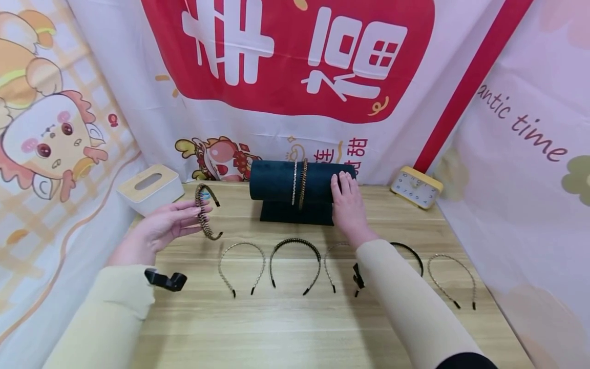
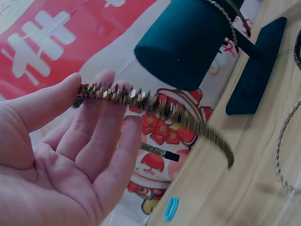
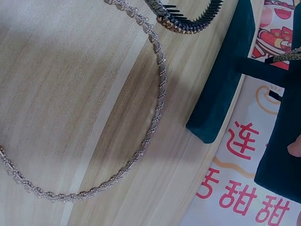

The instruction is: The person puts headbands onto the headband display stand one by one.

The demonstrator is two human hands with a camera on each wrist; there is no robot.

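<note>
Between thumb and fingers, my left hand (image 1: 168,224) pinches a brown-gold beaded headband (image 1: 201,212), raised over the left part of the table. In the left wrist view this headband (image 2: 155,104) points away from the thumb, its far end curving down. My right hand (image 1: 349,205) rests on the right end of a dark teal velvet display roll (image 1: 272,180), fingers laid over its top. Two headbands sit round the roll's middle: a silvery one (image 1: 294,184) and a brown-gold one (image 1: 302,185). Only a fingertip of the right hand shows in the right wrist view.
Several headbands lie in a row on the wooden table (image 1: 221,328), including a black toothed one (image 1: 295,241) and a silvery twisted one (image 1: 461,258). A white tissue box (image 1: 156,192) stands back left, a yellow clock (image 1: 416,187) back right. Printed cloths hang behind and beside.
</note>
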